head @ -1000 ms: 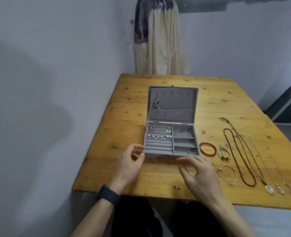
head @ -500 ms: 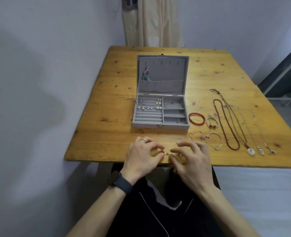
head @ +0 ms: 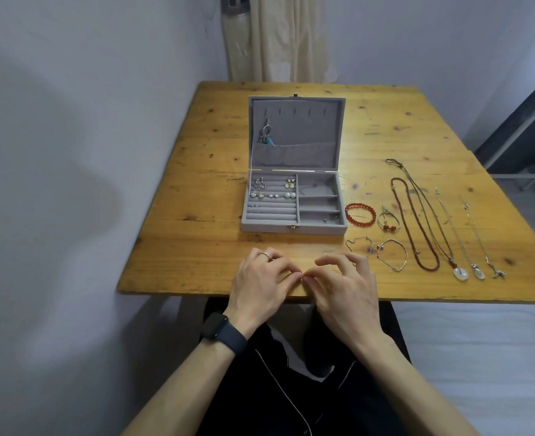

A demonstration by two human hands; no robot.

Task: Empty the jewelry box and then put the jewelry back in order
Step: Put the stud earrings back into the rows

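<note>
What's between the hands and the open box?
Nothing visible. Only bare table separates the left hand and right hand from the box, whose lid stands open. The red bracelet and chain bracelets lie to the right, off that path.

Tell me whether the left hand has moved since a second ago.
Yes. The left hand has drawn back from the jewelry box front corner toward the table near edge, close to the right hand.
</note>
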